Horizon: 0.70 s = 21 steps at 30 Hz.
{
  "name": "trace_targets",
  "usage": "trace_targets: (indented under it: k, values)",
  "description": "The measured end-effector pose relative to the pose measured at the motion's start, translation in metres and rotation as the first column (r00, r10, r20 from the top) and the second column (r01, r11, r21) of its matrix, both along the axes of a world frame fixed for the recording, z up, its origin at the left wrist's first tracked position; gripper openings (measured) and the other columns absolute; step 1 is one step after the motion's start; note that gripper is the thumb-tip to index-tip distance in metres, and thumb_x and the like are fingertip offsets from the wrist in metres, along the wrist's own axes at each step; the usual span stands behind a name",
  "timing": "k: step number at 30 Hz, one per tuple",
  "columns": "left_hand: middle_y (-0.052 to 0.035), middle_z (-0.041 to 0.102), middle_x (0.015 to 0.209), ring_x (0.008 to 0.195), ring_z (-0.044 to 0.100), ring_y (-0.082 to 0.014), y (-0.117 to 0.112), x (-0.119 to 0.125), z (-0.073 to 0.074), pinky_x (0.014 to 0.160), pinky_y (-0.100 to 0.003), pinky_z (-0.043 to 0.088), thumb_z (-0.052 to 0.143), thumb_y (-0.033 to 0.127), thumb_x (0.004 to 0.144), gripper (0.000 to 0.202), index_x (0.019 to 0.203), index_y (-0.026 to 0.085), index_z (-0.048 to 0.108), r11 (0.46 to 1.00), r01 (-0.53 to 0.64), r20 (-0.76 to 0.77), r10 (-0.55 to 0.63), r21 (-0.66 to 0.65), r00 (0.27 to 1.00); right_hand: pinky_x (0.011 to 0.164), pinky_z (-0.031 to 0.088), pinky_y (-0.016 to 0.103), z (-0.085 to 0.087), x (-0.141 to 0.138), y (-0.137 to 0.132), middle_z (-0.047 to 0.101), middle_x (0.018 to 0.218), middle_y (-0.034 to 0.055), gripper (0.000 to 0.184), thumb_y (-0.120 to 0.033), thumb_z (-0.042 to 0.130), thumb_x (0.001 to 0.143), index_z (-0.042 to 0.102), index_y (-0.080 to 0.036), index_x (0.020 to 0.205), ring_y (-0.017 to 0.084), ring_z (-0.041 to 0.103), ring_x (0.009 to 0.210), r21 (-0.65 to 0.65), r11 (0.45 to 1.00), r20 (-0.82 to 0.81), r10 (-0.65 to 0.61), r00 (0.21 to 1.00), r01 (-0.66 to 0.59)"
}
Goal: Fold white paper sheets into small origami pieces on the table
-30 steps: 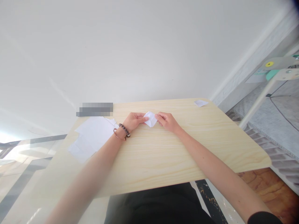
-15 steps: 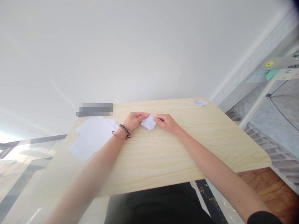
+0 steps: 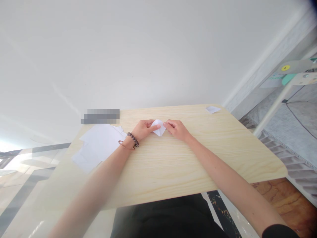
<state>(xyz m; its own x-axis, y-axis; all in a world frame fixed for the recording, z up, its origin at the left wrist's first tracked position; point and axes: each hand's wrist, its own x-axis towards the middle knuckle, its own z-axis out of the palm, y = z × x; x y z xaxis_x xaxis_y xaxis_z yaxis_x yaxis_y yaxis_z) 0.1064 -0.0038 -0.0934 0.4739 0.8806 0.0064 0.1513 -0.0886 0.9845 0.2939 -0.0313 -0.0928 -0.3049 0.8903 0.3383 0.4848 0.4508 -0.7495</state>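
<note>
A small folded piece of white paper (image 3: pixel 158 128) is held between both hands just above the light wooden table (image 3: pixel 173 165), toward its far side. My left hand (image 3: pixel 143 129), with a dark bead bracelet and a thin bangle on the wrist, pinches the paper's left edge with fingers closed. My right hand (image 3: pixel 177 129) pinches the right edge, fingers curled together. The paper's lower tip points down at the tabletop.
A loose stack of white paper sheets (image 3: pixel 97 143) lies at the table's left. A small white scrap (image 3: pixel 213 109) sits at the far right corner. A white wall rises behind. At right stand a pale stand pole (image 3: pixel 274 107) and a grey rug.
The folded paper was lowered flat toward the table half a second ago and is raised and pinched upright again now. Both hands stayed in nearly the same place.
</note>
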Motion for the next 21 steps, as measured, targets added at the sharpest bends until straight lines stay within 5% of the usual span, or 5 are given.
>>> trace_targets:
  k: [5, 21]
  values:
    - [-0.0048, 0.067, 0.081, 0.075, 0.059, -0.0200, 0.0016, -0.0012, -0.0034, 0.065, -0.028, 0.045, 0.066, 0.047, 0.059, 0.045, 0.088, 0.014, 0.065, 0.999, -0.008, -0.138, 0.012, 0.032, 0.990, 0.050, 0.026, 0.022, -0.0022, -0.0005, 0.0013, 0.035, 0.052, -0.0038, 0.035, -0.040, 0.038, 0.082, 0.037, -0.017, 0.056, 0.007, 0.031, 0.050, 0.016, 1.000, -0.002, -0.011, 1.000, 0.011]
    - [-0.0048, 0.066, 0.077, 0.071, 0.060, -0.0180, 0.0044, -0.0026, -0.0014, 0.064, -0.027, 0.045, 0.065, 0.046, 0.059, 0.046, 0.092, 0.013, 0.064, 0.999, 0.014, -0.149, -0.007, 0.044, 0.989, 0.050, 0.026, 0.022, -0.0030, -0.0004, 0.0019, 0.038, 0.051, -0.0035, 0.034, -0.041, 0.038, 0.081, 0.043, -0.017, 0.057, 0.008, 0.032, 0.049, 0.015, 0.997, -0.010, -0.076, 0.997, 0.076]
